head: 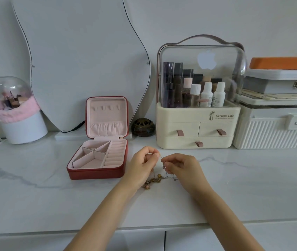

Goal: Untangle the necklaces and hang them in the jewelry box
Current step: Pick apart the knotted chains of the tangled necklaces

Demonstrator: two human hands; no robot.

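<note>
both hands, left hand (142, 164) and right hand (181, 164), pinch a chain with their fingers, lifting it clear of the tangled necklaces (153, 181) on the tabletop (35, 196); jewelry box (97, 160) stands open nearby for hanging.

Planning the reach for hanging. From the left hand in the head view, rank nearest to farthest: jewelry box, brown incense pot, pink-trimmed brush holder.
1. jewelry box, just to the left hand's left.
2. brown incense pot, behind, by the wall.
3. pink-trimmed brush holder, far left.

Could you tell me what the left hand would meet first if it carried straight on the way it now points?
Probably the right hand: the left hand points right at it, both pinching the necklace chain, with only a narrow gap between; depth is unclear.
</note>
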